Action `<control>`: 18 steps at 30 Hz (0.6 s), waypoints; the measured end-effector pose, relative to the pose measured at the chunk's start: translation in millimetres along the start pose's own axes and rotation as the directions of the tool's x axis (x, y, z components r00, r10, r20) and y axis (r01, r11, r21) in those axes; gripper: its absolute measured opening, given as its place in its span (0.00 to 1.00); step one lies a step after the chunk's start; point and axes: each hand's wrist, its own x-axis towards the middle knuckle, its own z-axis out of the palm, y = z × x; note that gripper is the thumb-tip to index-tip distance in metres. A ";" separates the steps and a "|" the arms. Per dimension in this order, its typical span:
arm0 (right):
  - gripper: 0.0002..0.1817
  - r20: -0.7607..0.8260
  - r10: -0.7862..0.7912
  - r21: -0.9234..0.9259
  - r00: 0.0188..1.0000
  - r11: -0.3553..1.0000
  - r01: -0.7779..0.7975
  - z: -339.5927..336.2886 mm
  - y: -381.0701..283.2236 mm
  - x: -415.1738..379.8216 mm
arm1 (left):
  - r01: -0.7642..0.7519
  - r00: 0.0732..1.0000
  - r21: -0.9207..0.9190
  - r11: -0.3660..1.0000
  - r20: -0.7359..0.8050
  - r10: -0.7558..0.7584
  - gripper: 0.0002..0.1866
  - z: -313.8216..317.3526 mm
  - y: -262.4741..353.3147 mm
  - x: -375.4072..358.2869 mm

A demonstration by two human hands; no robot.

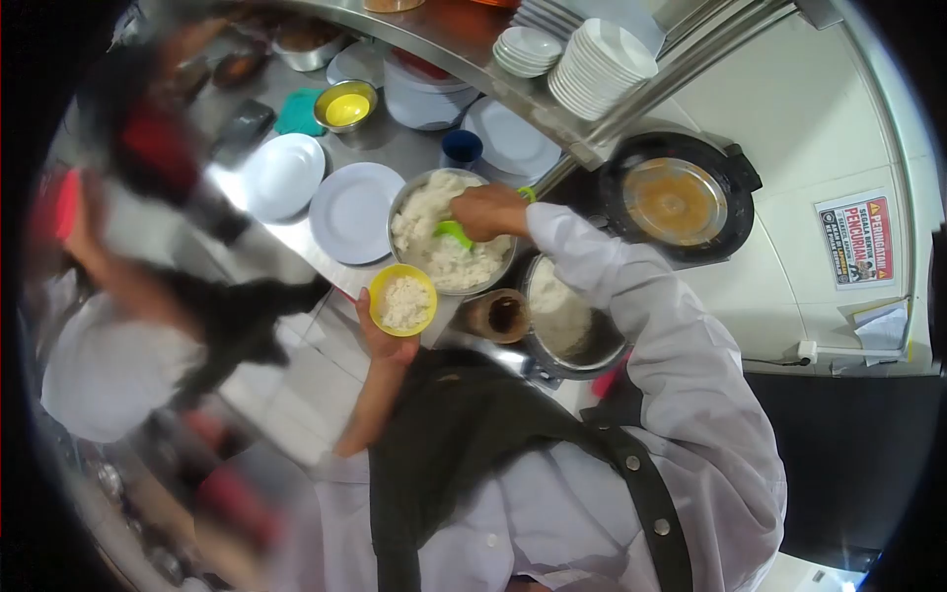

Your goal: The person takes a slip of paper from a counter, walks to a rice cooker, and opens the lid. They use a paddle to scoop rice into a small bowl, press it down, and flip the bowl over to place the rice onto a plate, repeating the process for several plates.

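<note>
My left hand (pixel 391 345) is wrapped round a small yellow bowl (pixel 432 310) that contains white rice (pixel 402 302). It holds this bowl low, at the near edge of a large metal bowl (pixel 475 290). White rice (pixel 424 212) fills much of the large bowl. Over that rice, my right hand (pixel 485 212) is closed on a green rice paddle (pixel 453 233), whose blade lies against the rice. Part of the handle sticks out behind the hand. Some fingers of my right hand are hidden from above.
White plates (pixel 357 213) lie left of the large bowl. A brown container (pixel 485 318) and a pot (pixel 604 357) with rice stand nearer me. To the right is a black pan (pixel 623 158) with brownish liquid. Stacked bowls (pixel 602 74) sit on a shelf. A person (pixel 123 365) is close on the left.
</note>
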 end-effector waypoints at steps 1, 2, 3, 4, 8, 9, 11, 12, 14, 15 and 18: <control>0.15 -0.002 0.006 0.000 1.000 1.000 -0.006 2.2 -0.2 0.4 | 0.004 1.000 0.001 1.000 0.004 -0.004 0.33 -2.4 0.1 2.2; 0.15 0.049 0.004 0.043 0.999 0.999 -0.006 5.1 -0.3 0.4 | 0.012 0.999 -0.011 1.000 0.048 -0.012 0.32 -7.8 -0.2 5.2; 0.16 0.100 0.000 0.088 0.995 0.996 -0.009 8.5 0.0 -0.3 | 0.021 0.996 -0.021 1.000 0.092 -0.019 0.32 -5.0 0.8 5.0; 0.16 0.099 0.007 0.089 0.995 0.996 -0.016 14.1 -0.8 -3.1 | 0.029 0.995 -0.019 0.999 0.095 -0.027 0.32 -2.5 1.1 4.1; 0.14 -0.005 -0.043 0.112 0.999 0.993 0.044 30.8 9.6 -10.5 | -0.003 0.999 0.058 0.998 0.054 0.000 0.31 4.3 2.8 2.4; 0.14 -0.016 -0.078 0.167 0.997 0.983 0.080 34.6 14.2 -14.6 | 0.016 0.996 0.049 0.999 0.082 -0.020 0.30 2.0 4.9 1.0; 0.14 -0.031 -0.043 0.234 0.999 0.971 0.049 41.8 22.9 -22.5 | -0.007 0.999 0.073 0.997 0.049 0.003 0.30 -0.3 8.9 1.1; 0.15 -0.039 -0.015 0.300 0.999 0.954 0.026 45.9 27.4 -27.3 | -0.035 0.999 0.094 0.995 0.012 0.034 0.30 -0.8 8.8 0.3; 0.15 -0.080 -0.029 0.371 0.996 0.927 0.057 61.3 40.7 -31.5 | -0.060 0.998 0.120 0.991 0.024 0.057 0.30 13.5 15.5 -12.8; 0.14 -0.119 -0.046 0.441 0.992 0.892 0.094 66.6 46.3 -35.2 | -0.087 0.996 0.147 0.985 0.032 0.083 0.30 23.1 19.2 -18.2; 0.14 -0.237 -0.019 0.577 0.971 0.801 0.156 71.2 58.7 -56.7 | -0.044 0.998 0.176 0.983 -0.026 0.049 0.29 47.2 23.7 -18.5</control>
